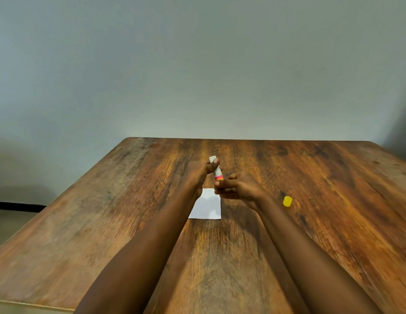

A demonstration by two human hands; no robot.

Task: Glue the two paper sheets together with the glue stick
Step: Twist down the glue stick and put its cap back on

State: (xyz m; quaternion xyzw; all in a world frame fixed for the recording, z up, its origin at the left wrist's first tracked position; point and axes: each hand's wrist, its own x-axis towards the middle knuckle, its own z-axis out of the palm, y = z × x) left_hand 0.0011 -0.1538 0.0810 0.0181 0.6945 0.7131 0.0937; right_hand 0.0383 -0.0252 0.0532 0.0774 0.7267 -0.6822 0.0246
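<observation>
A white glue stick (pixel 217 170) with a pink and orange band is held tilted above the table, its white end uppermost. My left hand (pixel 199 172) grips its upper part between thumb and fingers. My right hand (pixel 237 186) pinches its lower end with the fingertips. Its yellow cap (pixel 287 201) lies off on the table to the right of my right wrist. A white paper sheet (pixel 206 206) lies flat under and just nearer than my hands; my hands hide its far edge. I can make out only one sheet.
The brown wooden table (pixel 333 177) runs to a far edge against a plain grey wall (pixel 197 64). Its left edge slants down toward the lower left corner, with floor beyond.
</observation>
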